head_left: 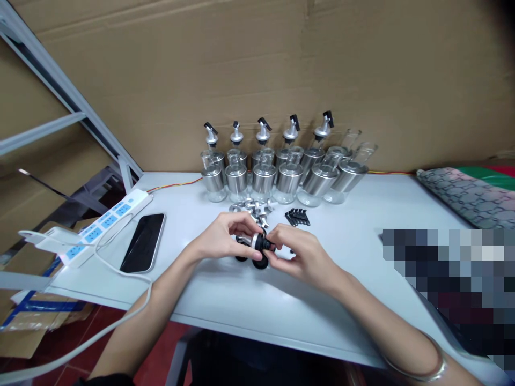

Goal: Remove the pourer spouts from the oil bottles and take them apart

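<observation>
My left hand (225,236) is closed around the silver body of a bottle pourer (254,240), held low over the table. At its black stopper end, my right hand (298,254) pinches the ribbed rubber stopper (265,244) between thumb and fingers. Black round stoppers (260,262) lie just below the hands, partly hidden by them. Beyond my fingers is a loose pile of silver pourer parts (253,206). Several small black levers (298,217) lie to the right of that pile.
Two rows of glass bottles with steel sleeves (264,177) stand at the back, several topped with pourers (263,128). A phone (144,243) and a power strip (108,222) with a white cable lie on the left. A patterned cushion-like item (470,198) is at the right.
</observation>
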Demonstrator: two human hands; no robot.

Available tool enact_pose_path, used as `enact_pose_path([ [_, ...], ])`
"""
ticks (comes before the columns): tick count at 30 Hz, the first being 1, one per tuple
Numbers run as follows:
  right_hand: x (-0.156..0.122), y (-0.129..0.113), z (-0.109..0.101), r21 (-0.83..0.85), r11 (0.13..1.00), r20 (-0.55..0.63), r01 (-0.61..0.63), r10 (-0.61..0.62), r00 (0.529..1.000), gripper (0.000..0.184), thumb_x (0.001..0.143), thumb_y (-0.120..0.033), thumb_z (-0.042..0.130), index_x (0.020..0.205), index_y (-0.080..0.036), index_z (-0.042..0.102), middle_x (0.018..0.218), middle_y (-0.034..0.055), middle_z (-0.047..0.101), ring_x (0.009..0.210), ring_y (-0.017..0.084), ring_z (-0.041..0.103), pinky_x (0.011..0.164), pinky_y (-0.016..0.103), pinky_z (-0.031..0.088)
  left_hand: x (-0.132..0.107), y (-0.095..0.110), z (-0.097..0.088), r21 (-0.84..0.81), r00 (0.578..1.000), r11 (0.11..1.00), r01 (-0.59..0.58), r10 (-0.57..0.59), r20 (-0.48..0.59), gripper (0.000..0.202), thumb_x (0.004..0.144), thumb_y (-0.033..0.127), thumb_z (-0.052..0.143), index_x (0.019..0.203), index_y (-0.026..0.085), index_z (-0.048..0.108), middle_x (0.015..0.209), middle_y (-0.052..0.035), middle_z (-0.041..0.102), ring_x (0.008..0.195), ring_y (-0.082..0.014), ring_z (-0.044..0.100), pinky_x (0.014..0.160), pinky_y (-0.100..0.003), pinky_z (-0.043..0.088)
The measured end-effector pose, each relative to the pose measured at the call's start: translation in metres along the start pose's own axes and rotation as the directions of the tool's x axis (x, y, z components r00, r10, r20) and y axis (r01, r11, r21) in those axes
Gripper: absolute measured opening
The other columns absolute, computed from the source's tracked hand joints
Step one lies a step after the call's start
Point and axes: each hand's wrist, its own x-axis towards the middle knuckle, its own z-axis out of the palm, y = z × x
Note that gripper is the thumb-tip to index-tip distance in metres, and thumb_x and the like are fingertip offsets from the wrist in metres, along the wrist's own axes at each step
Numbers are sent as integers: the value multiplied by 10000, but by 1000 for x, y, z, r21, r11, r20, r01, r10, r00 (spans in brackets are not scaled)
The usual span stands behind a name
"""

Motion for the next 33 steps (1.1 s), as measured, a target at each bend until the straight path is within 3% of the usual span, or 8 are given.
enact_pose_path([
  [8, -2, -4, 0, -127, 981, 87, 148, -138, 987, 124, 860, -92, 488, 793, -189, 529, 680, 19, 565, 628, 126, 478, 571, 240, 369, 1, 0, -5, -160, 961, 955, 248, -222, 163, 339, 582, 216, 815, 803, 116, 579, 676, -11, 669, 594, -122, 658, 521, -184, 453],
  [12, -2, -7, 1, -340, 891, 102, 301, -283, 954, 189, 887, -81, 442, 767, -200, 525, 657, 21, 560, 608, 136, 457, 564, 273, 336, 1, 0, -7, -223, 933, 923, 312, -254, 253, 363, 607, 298, 813, 817, 120, 577, 658, -21, 675, 572, -151, 677, 500, -199, 471],
  [14, -3, -4, 0, -328, 901, 82, 284, -272, 959, 175, 890, -87, 446, 793, -205, 530, 699, 29, 590, 644, 142, 491, 591, 284, 357, 2, 0, -7, -221, 943, 932, 286, -232, 239, 352, 626, 290, 804, 842, 125, 581, 687, -15, 672, 594, -142, 675, 523, -203, 484],
  [16, -2, 0, -2, -196, 970, 29, 146, -143, 989, 117, 872, -107, 483, 834, -210, 524, 758, 35, 611, 690, 147, 529, 621, 285, 397, 2, -2, -6, -202, 970, 957, 207, -174, 173, 336, 637, 251, 796, 870, 133, 584, 751, -13, 665, 658, -133, 672, 576, -209, 500],
  [18, -2, 5, -6, 51, 994, 1, -92, 92, 996, 110, 824, -165, 576, 893, -214, 506, 823, 34, 614, 729, 149, 558, 653, 287, 448, 3, -5, -3, -158, 994, 983, 96, -86, 66, 333, 637, 206, 792, 897, 140, 595, 842, -24, 656, 731, -122, 656, 652, -221, 511],
  [22, 2, 10, -9, 485, 733, 144, -477, 471, 870, 261, 797, -381, 633, 916, -197, 492, 806, 20, 595, 685, 130, 573, 627, 277, 486, 5, -12, 3, -45, 993, 995, -88, 84, -89, 326, 654, 168, 780, 937, 147, 620, 962, -51, 642, 858, -128, 627, 782, -246, 505],
  [27, 6, 8, -3, 625, 521, 248, -581, 573, 781, 353, 788, -504, 617, 835, -182, 483, 658, -10, 599, 574, 100, 544, 558, 244, 448, 6, -16, 7, 83, 963, 964, -252, 258, -74, 274, 728, 174, 735, 983, 161, 635, 1025, -77, 647, 965, -157, 619, 855, -279, 496],
  [33, 6, 3, -1, 685, 455, 209, -569, 626, 752, 342, 699, -397, 724, 762, -187, 461, 606, -39, 597, 555, 94, 557, 553, 230, 441, 6, -17, 6, 294, 928, 897, -330, 365, -69, 305, 713, 262, 763, 975, 153, 655, 946, -82, 661, 879, -159, 622, 756, -261, 508],
])
